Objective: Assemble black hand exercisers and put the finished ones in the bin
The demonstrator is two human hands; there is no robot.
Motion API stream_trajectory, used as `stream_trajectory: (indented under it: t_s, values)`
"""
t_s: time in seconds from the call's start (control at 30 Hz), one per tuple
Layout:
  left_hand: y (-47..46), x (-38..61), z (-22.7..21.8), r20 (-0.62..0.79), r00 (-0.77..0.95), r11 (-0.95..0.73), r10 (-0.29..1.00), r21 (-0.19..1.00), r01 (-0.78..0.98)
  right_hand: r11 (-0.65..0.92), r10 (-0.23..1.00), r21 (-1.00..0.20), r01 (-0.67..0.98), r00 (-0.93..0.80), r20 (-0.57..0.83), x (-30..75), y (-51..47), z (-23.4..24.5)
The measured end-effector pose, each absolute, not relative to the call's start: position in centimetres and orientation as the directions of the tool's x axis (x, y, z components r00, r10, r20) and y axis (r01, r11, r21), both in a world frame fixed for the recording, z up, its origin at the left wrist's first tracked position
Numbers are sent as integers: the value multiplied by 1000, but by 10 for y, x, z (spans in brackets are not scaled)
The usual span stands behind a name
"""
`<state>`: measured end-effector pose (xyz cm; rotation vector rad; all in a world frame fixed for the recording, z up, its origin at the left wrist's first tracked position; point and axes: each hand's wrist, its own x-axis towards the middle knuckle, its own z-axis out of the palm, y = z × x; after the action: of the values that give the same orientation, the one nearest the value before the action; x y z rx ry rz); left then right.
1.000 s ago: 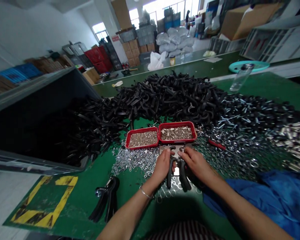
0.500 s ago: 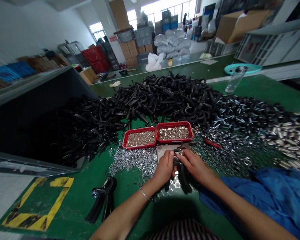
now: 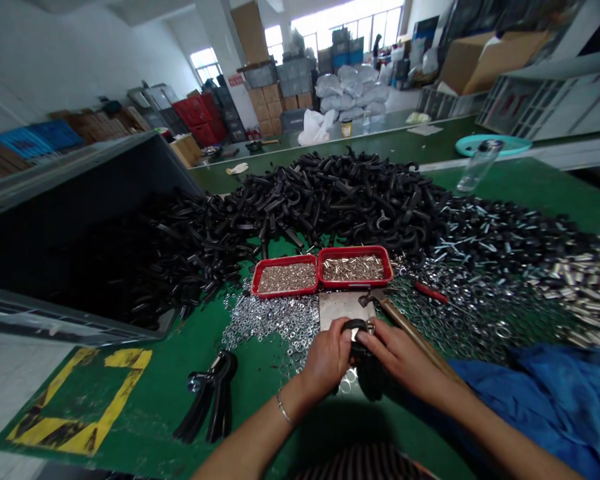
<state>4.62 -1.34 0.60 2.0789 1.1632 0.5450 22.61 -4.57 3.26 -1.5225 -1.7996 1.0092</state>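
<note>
Between my two hands is a black plastic clamp [image 3: 369, 377], its curved jaw end up and its dark handles pointing down toward me. My left hand [image 3: 326, 355] pinches the jaw from the left. My right hand [image 3: 403, 352] grips the other side, thumb and fingers by a small shiny metal part [image 3: 371, 325]. Fingers and shadow hide much of the clamp's middle. Just beyond lies a bare metal plate [image 3: 339, 308]. A hammer [image 3: 397, 317] with a wooden handle rests with its head at the plate, its handle running behind my right hand.
Another black clamp [image 3: 210, 393] lies at left. Two red trays [image 3: 286, 292] of small metal pins stand ahead, near loose rings [image 3: 267, 320]. Black parts [image 3: 325, 190] are heaped behind and in a grey crate [image 3: 125, 160]. Right are a red-handled tool [image 3: 431, 292], metal sleeves [image 3: 590, 287] and blue cloth [image 3: 545, 393].
Both hands have drawn the clamp toward me, off the metal plate, and tilted it. More of the plate and the hammer now shows. The view has shifted slightly.
</note>
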Motion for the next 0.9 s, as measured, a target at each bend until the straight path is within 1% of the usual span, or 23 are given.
stream_trajectory:
  t_s: [0.07, 0.13, 0.2, 0.27, 0.37, 0.4, 0.47, 0.53, 0.6, 0.63, 0.7, 0.73, 0.8, 0.9]
  values:
    - [-12, 44, 12, -16, 579, -424, 815, 665, 615, 63, 964, -874, 483, -256, -71, 226, -46, 30]
    - [-10, 44, 17, -64, 628, -469, 775, 608, 641, 66, 958, -888, 454, -277, -71, 225, -45, 26]
    - [-6, 44, 21, -56, 673, -534, 737, 563, 631, 66, 965, -863, 502, -251, -73, 223, -43, 23]
    - [1, 46, 21, -5, 694, -580, 720, 545, 605, 69, 968, -822, 565, -239, -83, 221, -38, 21]
    - [18, 50, 14, 36, 620, -526, 783, 570, 631, 76, 967, -774, 629, -237, -97, 222, -18, 20]
    - [24, 51, 9, 31, 583, -499, 812, 555, 665, 85, 964, -748, 658, -245, -106, 225, -8, 19]
    - [38, 52, 0, 6, 546, -487, 838, 461, 742, 132, 963, -670, 731, -255, -88, 237, 16, 17]
    - [52, 53, -5, -10, 559, -523, 829, 342, 781, 200, 971, -567, 799, -238, 6, 256, 44, 17]
    - [68, 54, -3, 17, 584, -566, 812, 273, 778, 237, 971, -430, 871, -203, 125, 275, 72, 19]
    - [77, 56, 1, 46, 589, -580, 807, 251, 775, 243, 967, -351, 904, -200, 155, 283, 84, 20]
    - [100, 62, 12, 109, 595, -604, 796, 193, 773, 248, 963, -231, 941, -214, 162, 292, 107, 21]
    - [113, 67, 18, 122, 610, -622, 783, 148, 768, 251, 963, -199, 947, -223, 152, 292, 116, 21]
    - [141, 78, 26, 105, 662, -669, 742, 58, 741, 256, 963, -189, 948, -233, 134, 284, 131, 17]
    - [173, 93, 24, 37, 712, -712, 701, -4, 702, 257, 964, -199, 946, -237, 118, 267, 147, 6]
